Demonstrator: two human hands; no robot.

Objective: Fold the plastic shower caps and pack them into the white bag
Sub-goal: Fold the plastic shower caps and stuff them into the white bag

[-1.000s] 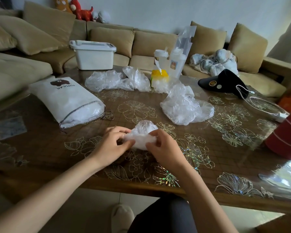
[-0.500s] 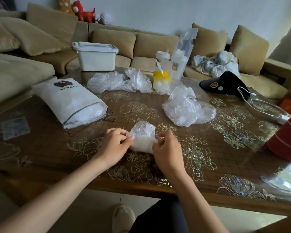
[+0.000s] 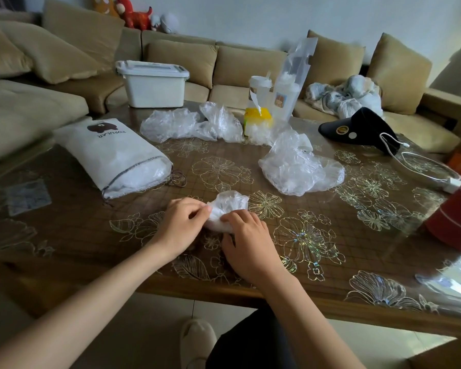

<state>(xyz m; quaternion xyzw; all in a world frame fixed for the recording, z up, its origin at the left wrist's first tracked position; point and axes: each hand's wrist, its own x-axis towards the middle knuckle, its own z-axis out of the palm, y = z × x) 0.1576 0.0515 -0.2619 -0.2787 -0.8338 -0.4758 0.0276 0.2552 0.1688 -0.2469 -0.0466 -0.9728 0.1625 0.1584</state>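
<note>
Pinches a small, crumpled, translucent shower cap (image 3: 228,209) between left hand (image 3: 181,225) and right hand (image 3: 248,243), near the surface's (image 3: 330,262) front edge.

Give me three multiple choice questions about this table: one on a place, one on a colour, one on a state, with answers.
1. Where does the white bag lie? A. on the sofa B. on the table, left part C. on the floor
2. What colour is the visor cap? A. green B. pink C. black
3. How is the nearest shower cap? A. bunched, gripped by the left hand and right hand B. spread flat, untouched C. inside the bag
Answers: 1 B, it rests on the tabletop; 2 C, its fabric is black; 3 A, both hands' fingers curl on it.
</note>
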